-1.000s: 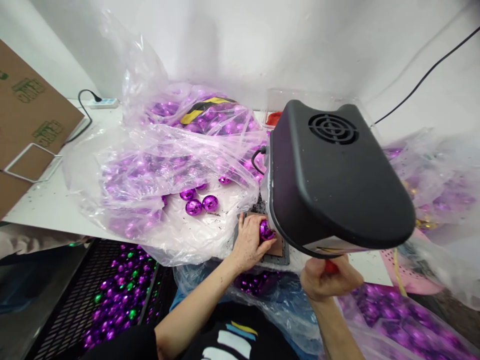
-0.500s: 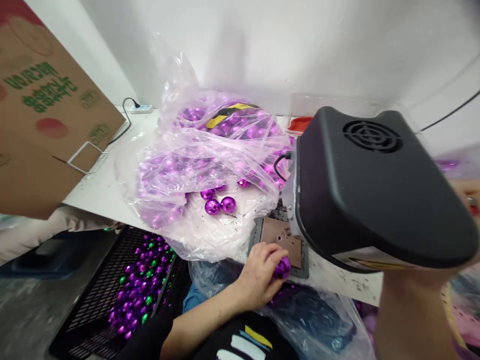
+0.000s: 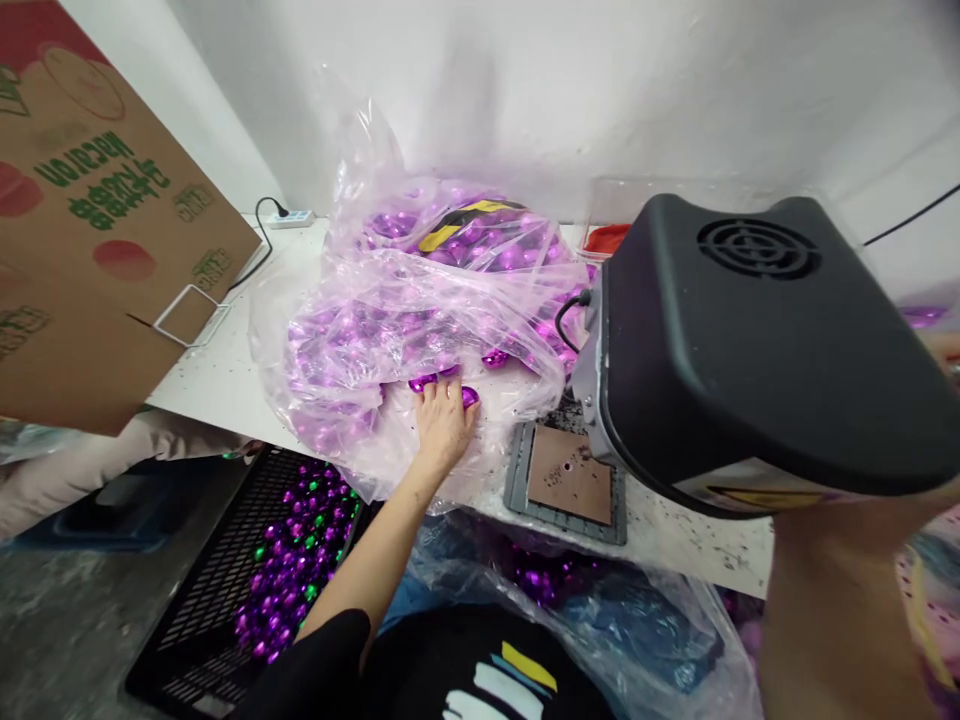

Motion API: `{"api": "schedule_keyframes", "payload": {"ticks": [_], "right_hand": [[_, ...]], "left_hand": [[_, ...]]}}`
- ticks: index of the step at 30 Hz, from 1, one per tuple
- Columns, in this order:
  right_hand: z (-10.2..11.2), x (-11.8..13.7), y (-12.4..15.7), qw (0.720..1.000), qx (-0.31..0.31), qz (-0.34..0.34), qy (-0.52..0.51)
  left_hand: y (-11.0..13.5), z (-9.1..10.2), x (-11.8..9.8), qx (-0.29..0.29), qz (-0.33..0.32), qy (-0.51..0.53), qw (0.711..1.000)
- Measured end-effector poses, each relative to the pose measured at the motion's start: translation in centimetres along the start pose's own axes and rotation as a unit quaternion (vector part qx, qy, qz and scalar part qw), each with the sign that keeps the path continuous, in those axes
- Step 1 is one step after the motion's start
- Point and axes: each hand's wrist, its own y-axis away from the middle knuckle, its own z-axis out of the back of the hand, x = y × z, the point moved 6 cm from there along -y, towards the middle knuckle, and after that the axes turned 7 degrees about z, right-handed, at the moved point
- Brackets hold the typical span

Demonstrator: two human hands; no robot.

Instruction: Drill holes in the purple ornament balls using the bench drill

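My left hand (image 3: 444, 425) reaches over the table with its fingers curled down round a shiny purple ball (image 3: 470, 397), which shows beside the thumb. Another purple ball (image 3: 422, 384) lies against the fingertips. Behind them, a clear plastic bag (image 3: 337, 300) full of the same balls spreads across the table. My right forearm (image 3: 840, 610) rises behind a black machine housing (image 3: 750, 370). That housing hides nearly all of my right hand; only some skin shows at the right edge, so its fingers cannot be made out. A brown plate (image 3: 570, 475) with a small hole lies below the machine's front.
A black crate (image 3: 187, 610) of purple and green balls stands below the table at left. A cardboard box (image 3: 112, 250) juts in at upper left, near a power strip (image 3: 291, 219). Clear plastic with purple balls (image 3: 547, 580) hangs at my lap. Dark specks lie on the white table (image 3: 697, 535).
My left hand has moved from the brown plate, where it held a purple ball, forward and left to the loose balls by the bag. No ball shows on the plate now.
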Motion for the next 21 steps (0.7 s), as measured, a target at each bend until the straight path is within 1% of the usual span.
{"api": "schedule_keyframes", "payload": {"ticks": [1,2,3,4,5,6,7,9,10,11,12,13,16,18,21], "right_hand": [[0.0,0.5,-0.1,1.0,0.002,0.011,0.009],[0.0,0.8,-0.2,1.0,0.007,0.018,0.014],[0.0,1.1,-0.3,1.0,0.014,0.02,0.015],[-0.1,1.3,-0.3,1.0,0.021,0.019,0.012],[-0.1,1.4,-0.4,0.999,0.027,0.018,0.009],[-0.1,1.6,-0.4,0.999,0.032,0.018,0.007],[-0.2,1.7,-0.4,0.999,0.035,0.019,0.003],[-0.3,1.9,-0.4,0.999,0.036,0.02,-0.004],[-0.3,2.0,-0.4,0.999,0.036,0.02,-0.007],[-0.3,2.0,-0.4,0.999,0.035,0.018,-0.01],[-0.3,2.1,-0.4,0.999,0.034,0.015,-0.013],[-0.3,2.1,-0.4,0.999,0.034,0.012,-0.016],[-0.3,1.9,-0.4,0.999,0.037,0.003,-0.023],[-0.3,1.7,-0.3,0.999,0.039,-0.006,-0.03],[-0.4,1.5,-0.3,0.998,0.04,-0.01,-0.049]], "left_hand": [[-0.8,-0.4,0.2,0.022,0.004,-0.035,0.999],[-1.2,-0.6,0.1,0.037,-0.002,-0.045,0.998],[-1.3,-0.5,-0.2,0.041,-0.013,-0.028,0.999],[-1.1,-0.3,-0.7,0.037,-0.024,0.019,0.999],[-0.6,0.1,-1.2,0.036,-0.03,0.089,0.995],[0.2,0.2,-1.7,0.046,-0.031,0.176,0.983],[1.1,0.1,-2.4,0.075,-0.029,0.268,0.96],[3.3,-1.0,-4.0,0.167,-0.03,0.416,0.893],[4.3,-1.7,-4.8,0.21,-0.031,0.458,0.863],[5.3,-2.5,-5.5,0.241,-0.032,0.479,0.843],[6.0,-3.2,-6.1,0.256,-0.033,0.483,0.837],[6.5,-3.8,-6.5,0.257,-0.033,0.475,0.841],[6.9,-4.9,-7.1,0.221,-0.048,0.423,0.877],[6.9,-5.0,-7.5,0.189,-0.079,0.389,0.898],[7.2,-4.8,-8.3,0.143,-0.138,0.353,0.914]]}}
